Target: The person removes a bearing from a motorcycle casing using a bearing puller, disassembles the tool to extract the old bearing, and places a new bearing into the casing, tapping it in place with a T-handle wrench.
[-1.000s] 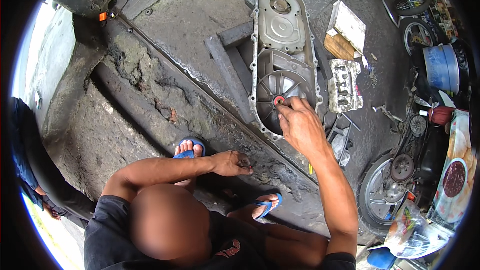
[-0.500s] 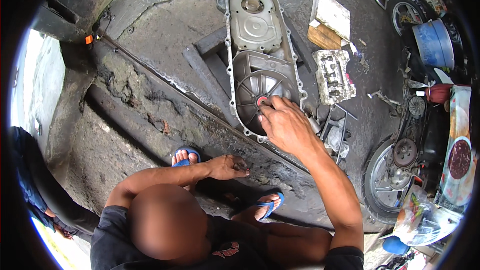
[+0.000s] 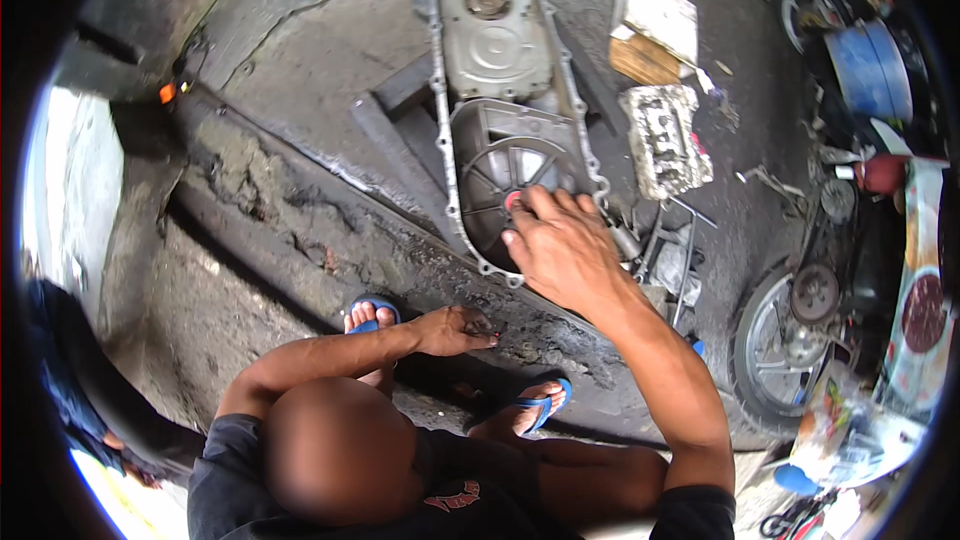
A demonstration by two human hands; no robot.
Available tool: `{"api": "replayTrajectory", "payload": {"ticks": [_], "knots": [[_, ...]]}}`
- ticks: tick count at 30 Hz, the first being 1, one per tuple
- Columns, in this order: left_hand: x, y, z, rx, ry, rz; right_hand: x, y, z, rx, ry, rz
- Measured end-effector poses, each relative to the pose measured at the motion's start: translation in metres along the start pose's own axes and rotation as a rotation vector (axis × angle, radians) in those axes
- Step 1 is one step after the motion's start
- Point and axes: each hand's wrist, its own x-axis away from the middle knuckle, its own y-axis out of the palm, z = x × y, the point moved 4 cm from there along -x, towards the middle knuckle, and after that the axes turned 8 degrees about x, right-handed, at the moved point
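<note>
A long grey metal engine cover [image 3: 455, 145] with a bolt-hole rim lies inner side up on the ground. In its lower round part, ribs meet at a hub with a red ring [image 3: 513, 200]. My right hand [image 3: 570, 255] is over that part, its index fingertip at the ring, its thumb held apart, nothing visible in its grasp. Lower down, my left hand [image 3: 450, 331] hangs in front of my knees with curled fingers. Something small and dark seems to be in them, too small to name.
Dark bars [image 3: 400, 145] lie under the cover. To the right are a dirty cylinder head [image 3: 663, 145], a white box [image 3: 655, 15] and metal parts [image 3: 675, 260]. Motorcycle wheels [image 3: 775, 350] and a blue bucket [image 3: 868, 70] stand farther right. A ledge edge [image 3: 330, 170] runs diagonally across the ground.
My right hand's index finger has shifted onto the red ring, with the thumb farther from it. The whole view has tilted slightly; my left hand stays curled in place.
</note>
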Motion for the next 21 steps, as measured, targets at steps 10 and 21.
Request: {"api": "replayTrajectory", "payload": {"ticks": [10,21], "knots": [[-0.006,0.010,0.010,0.147,-0.006,-0.049,0.012,0.019,-0.006,-0.039,0.070,0.138],[0.016,-0.004,-0.007,0.063,-0.094,0.008,0.146,0.056,0.232,-0.217,1.020,0.177]]}}
